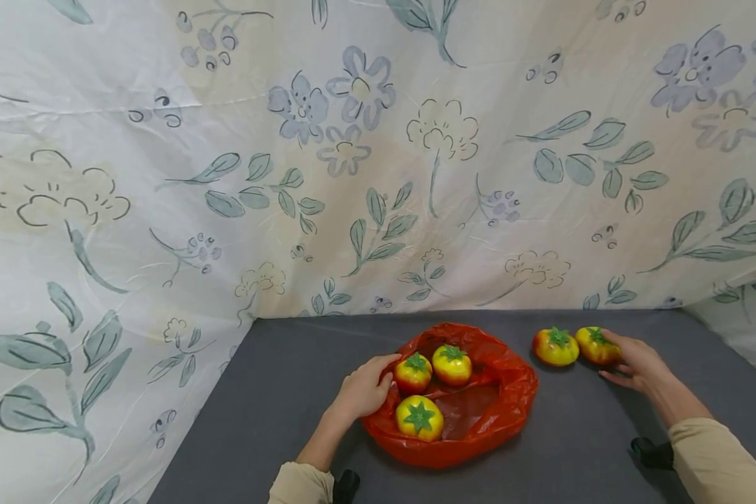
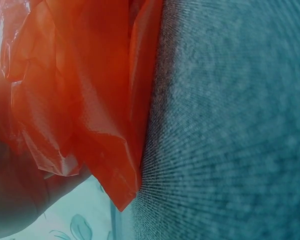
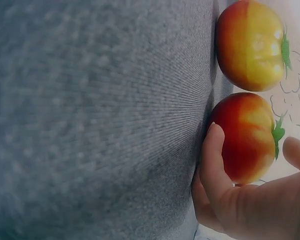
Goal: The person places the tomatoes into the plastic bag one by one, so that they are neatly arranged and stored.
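My left hand (image 1: 363, 387) grips the left rim of a red plastic bag (image 1: 518, 392), which lies with its mouth rolled wide. Three red-and-yellow tomatoes with green leafy tops sit inside: one by my left fingers (image 1: 414, 372), another at the back (image 1: 451, 365), the third at the front (image 1: 419, 418). The left wrist view shows mostly the bag's crumpled side (image 2: 100, 90). To the right, my right hand (image 1: 641, 364) reaches around a tomato (image 3: 245, 137) resting on the table, fingers on either side, a gap showing by one of them. Beside it stands another tomato (image 1: 556, 347).
A dark grey cloth (image 1: 277, 392) covers the table. Behind it hangs a pale curtain (image 1: 378, 231) with a flower and leaf print, meeting the table's back edge close behind the tomatoes. Black devices (image 1: 652, 453) are worn at both wrists.
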Demonstrator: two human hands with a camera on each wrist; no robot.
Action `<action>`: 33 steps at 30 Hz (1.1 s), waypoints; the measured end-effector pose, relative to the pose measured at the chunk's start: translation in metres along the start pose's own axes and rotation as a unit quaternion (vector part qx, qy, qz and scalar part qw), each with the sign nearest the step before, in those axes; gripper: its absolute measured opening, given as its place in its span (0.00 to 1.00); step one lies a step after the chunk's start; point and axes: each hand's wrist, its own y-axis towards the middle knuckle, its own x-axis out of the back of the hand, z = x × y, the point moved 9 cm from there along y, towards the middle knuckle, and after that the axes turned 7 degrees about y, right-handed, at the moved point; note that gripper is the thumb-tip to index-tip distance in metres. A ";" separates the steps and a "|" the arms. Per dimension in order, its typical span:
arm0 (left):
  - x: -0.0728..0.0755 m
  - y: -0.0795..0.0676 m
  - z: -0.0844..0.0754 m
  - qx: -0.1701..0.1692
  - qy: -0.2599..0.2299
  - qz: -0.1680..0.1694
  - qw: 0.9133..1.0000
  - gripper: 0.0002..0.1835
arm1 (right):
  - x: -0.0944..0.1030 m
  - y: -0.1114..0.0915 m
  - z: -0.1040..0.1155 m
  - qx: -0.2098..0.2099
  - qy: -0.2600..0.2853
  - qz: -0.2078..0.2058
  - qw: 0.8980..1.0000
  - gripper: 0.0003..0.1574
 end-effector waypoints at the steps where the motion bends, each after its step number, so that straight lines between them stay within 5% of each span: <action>1: 0.000 0.000 0.000 0.001 0.000 0.001 1.000 0.22 | -0.001 -0.001 0.001 0.001 -0.002 -0.001 1.000 0.62; 8: -0.001 0.000 0.000 0.001 0.000 0.001 1.000 0.22 | -0.001 0.004 0.001 -0.004 -0.009 -0.032 0.999 0.58; 18: -0.001 0.000 0.000 -0.004 0.004 -0.003 1.000 0.22 | 0.010 0.043 -0.015 0.006 -0.013 -0.038 0.999 0.65; 21: -0.002 0.000 0.000 -0.001 0.002 -0.001 1.000 0.22 | 0.009 0.041 -0.013 0.010 -0.013 -0.038 0.999 0.65; 27: -0.003 0.000 0.001 0.002 0.000 0.003 1.000 0.22 | -0.005 0.006 0.003 0.014 -0.014 -0.032 0.999 0.57; 33: -0.002 0.000 0.001 0.004 0.001 0.001 1.000 0.22 | 0.001 0.027 -0.007 0.012 -0.007 -0.035 0.999 0.61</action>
